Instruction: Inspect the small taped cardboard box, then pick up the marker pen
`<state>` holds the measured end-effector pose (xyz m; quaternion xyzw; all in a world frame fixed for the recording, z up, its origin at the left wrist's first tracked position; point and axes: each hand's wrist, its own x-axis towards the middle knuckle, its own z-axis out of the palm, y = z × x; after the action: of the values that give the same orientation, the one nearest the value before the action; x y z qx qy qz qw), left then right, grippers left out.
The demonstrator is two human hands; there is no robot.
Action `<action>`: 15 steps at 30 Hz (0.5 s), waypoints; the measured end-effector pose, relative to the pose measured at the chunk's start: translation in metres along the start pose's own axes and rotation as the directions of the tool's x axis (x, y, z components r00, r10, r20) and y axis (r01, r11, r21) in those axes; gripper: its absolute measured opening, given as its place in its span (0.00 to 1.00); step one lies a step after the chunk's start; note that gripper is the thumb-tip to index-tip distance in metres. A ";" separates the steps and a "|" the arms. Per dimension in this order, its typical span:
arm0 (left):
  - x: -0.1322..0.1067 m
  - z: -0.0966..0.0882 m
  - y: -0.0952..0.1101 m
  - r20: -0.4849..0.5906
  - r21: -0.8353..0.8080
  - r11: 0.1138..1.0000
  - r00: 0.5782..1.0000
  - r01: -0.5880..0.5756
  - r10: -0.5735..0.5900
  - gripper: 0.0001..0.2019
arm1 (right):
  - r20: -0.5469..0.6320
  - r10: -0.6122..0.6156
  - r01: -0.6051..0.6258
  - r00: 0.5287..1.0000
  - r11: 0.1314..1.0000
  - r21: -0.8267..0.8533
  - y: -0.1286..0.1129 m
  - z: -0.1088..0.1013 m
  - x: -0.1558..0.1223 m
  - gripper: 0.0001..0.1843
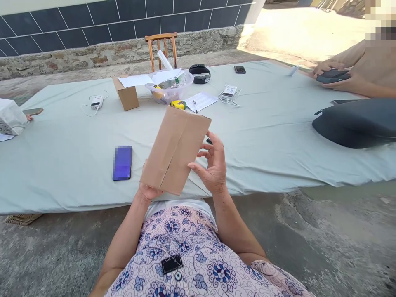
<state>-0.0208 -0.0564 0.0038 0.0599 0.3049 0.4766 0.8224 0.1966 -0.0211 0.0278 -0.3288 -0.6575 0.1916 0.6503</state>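
A brown cardboard box point(175, 150) is held up tilted over the near edge of the table, its long seam facing me. My left hand point(148, 189) supports it from below and behind at the lower left, with most of the fingers hidden by the box. At the box's right side is my right hand point(215, 165), fingers curved and thumb apart from them. The thumb tip and fingers are close to the box edge; whether they touch it I cannot tell. A small dark object point(209, 141) shows beside the right fingers, too little of it to name.
On the cloth-covered table point(262, 136) lie a phone point(122, 163), a tape measure point(178, 104), a plastic basin point(168, 93), another cardboard box point(127, 97) and power banks point(229, 91). A black case point(355, 123) stands right, near another person's hands point(334, 76).
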 end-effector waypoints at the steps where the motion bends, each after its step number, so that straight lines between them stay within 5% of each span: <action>1: -0.002 -0.001 0.000 0.000 0.008 1.000 1.000 -0.011 0.011 0.34 | -0.034 0.024 -0.023 0.999 0.999 0.031 0.001 -0.004 0.002 0.45; 9: -0.010 -0.020 0.006 0.026 0.134 0.973 0.982 -0.189 0.187 0.32 | -0.171 0.138 -0.108 0.976 0.979 0.174 -0.007 -0.026 0.014 0.21; 15: 0.000 -0.027 0.009 0.002 0.130 0.882 0.889 -0.454 0.457 0.35 | -0.153 0.346 -0.298 0.926 0.916 0.271 -0.003 -0.020 0.011 0.22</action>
<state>-0.0431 -0.0570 -0.0145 0.1750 0.3235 0.6368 0.6776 0.2162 -0.0197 0.0396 -0.3684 -0.4977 0.3417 0.7070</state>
